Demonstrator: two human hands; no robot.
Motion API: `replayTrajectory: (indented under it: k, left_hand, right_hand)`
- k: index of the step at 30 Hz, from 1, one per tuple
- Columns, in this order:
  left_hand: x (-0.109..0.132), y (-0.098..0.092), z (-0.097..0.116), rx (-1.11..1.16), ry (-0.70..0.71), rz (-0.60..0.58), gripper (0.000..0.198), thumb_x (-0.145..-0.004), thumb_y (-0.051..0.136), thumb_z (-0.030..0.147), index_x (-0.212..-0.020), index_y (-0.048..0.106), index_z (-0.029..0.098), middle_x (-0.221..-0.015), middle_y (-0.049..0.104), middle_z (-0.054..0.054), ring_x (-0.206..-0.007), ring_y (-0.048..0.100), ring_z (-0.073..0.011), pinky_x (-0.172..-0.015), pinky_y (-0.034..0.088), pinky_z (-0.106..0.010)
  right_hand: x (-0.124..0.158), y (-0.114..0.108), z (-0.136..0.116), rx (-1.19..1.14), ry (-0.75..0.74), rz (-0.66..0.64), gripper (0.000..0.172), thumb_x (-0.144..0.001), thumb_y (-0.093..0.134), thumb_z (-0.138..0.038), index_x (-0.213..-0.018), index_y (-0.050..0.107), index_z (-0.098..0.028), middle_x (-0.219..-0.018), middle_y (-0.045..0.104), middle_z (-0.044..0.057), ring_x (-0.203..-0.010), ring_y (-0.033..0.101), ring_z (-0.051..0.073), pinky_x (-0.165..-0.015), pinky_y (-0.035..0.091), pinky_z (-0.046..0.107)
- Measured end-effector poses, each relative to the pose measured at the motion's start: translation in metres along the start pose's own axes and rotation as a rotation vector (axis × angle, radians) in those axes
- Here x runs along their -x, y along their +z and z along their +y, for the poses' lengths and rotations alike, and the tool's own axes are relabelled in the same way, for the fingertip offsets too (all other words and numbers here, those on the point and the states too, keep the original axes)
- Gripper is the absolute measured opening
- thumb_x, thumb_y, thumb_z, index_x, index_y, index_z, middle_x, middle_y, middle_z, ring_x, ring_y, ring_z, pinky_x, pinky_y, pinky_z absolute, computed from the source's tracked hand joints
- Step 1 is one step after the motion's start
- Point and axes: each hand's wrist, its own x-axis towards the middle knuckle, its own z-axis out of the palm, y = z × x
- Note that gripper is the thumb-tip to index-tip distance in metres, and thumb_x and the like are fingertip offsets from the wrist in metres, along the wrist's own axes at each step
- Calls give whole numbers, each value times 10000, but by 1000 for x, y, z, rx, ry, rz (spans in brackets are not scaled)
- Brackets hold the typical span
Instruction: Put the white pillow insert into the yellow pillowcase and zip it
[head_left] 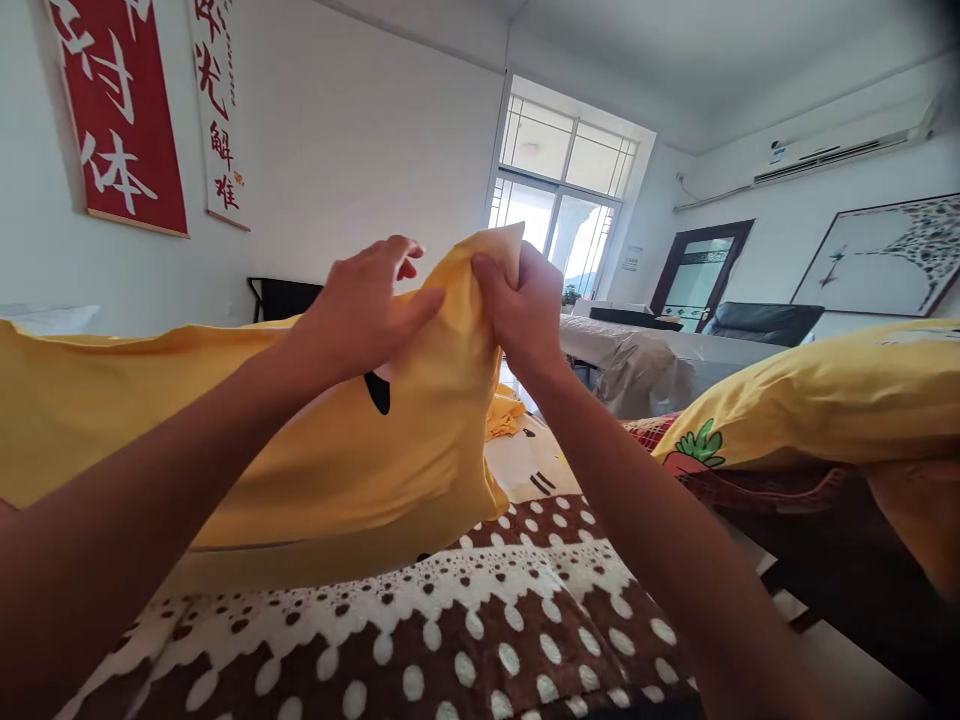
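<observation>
A yellow pillowcase [420, 450] with a dark printed mark is held up in front of me and stretches away to the left edge. My right hand [525, 300] pinches its raised upper corner between thumb and fingers. Just left of that corner is my left hand [375, 300], fingers apart and thumb reaching along the cloth; whether the thumb presses on it I cannot tell. The pillowcase's lower edge hangs at the brown-and-white dotted blanket [510, 655].
At right lies a plump yellow pillow [817, 400] with a carrot print. Behind my right wrist are crumpled yellow cloth [504, 412] and a pale printed fabric [536, 460]. Farther back stand a plastic-covered table [637, 360] and a dark chair [765, 320].
</observation>
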Motion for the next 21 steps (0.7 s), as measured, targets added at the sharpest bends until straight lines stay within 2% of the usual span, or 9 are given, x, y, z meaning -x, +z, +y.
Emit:
replayTrajectory:
  k: [3,6,9,11,13,15,17,19,21]
  left_hand:
    - [-15,14,31,122,28,-82,324,-847,454,417,-629,487,180,-617,537,-19,-597,501,-150,-607,393,-296]
    - [-15,13,31,292,80,-46,375,-856,464,408,-564,401,181,-538,422,13,-547,422,-107,-548,345,-264]
    - [-9,2,24,382,-3,10,374,-835,496,431,-586,438,159,-563,401,19,-592,456,-100,-568,349,-246]
    - [-8,-7,22,372,-91,41,388,-803,521,475,-614,488,138,-602,416,14,-631,508,-121,-592,349,-258]
    - [-11,-15,23,337,-164,80,408,-751,561,520,-636,517,131,-636,434,10,-669,543,-152,-601,346,-270]
    - [-15,-20,23,299,-213,133,428,-700,608,543,-623,501,135,-646,439,13,-675,537,-151,-589,343,-259]
    - [-19,-23,23,289,-242,170,426,-685,631,536,-628,504,134,-651,458,18,-660,515,-129,-577,350,-246]
    - [-23,-25,23,301,-266,167,411,-683,639,530,-681,560,126,-668,495,20,-656,517,-122,-588,374,-258]
    - [-25,-29,24,300,-292,166,422,-677,642,537,-779,623,128,-706,530,17,-716,553,-158,-626,401,-296]
  right_hand:
    - [-4,-6,-16,-84,-13,-41,198,-843,581,-349,-762,502,-187,-711,472,-36,-706,507,106,-628,444,257]
    - [13,-26,-12,-161,-4,-142,198,-876,531,-398,-876,537,-200,-782,531,-21,-769,552,126,-677,473,274]
    - [64,-50,15,-136,39,-411,292,-906,445,-477,-994,562,-224,-852,591,4,-819,577,151,-710,491,297]
    - [112,-63,38,-12,89,-636,296,-892,460,-478,-968,585,-221,-832,612,18,-771,571,165,-685,486,309]
    - [162,-69,58,72,192,-759,298,-887,459,-468,-1014,575,-225,-824,626,26,-740,563,174,-671,475,317]
    - [204,-69,73,91,306,-714,280,-908,407,-448,-965,556,-218,-754,605,7,-660,532,153,-598,442,281]
    - [234,-65,83,96,361,-535,262,-915,381,-428,-843,510,-211,-617,508,-32,-548,456,124,-507,374,245]
    - [253,-61,91,107,343,-383,239,-914,373,-397,-779,455,-217,-540,403,-59,-473,381,108,-451,307,234]
    - [263,-57,99,135,254,-319,203,-914,355,-358,-790,443,-223,-521,374,-62,-441,359,111,-435,284,243]
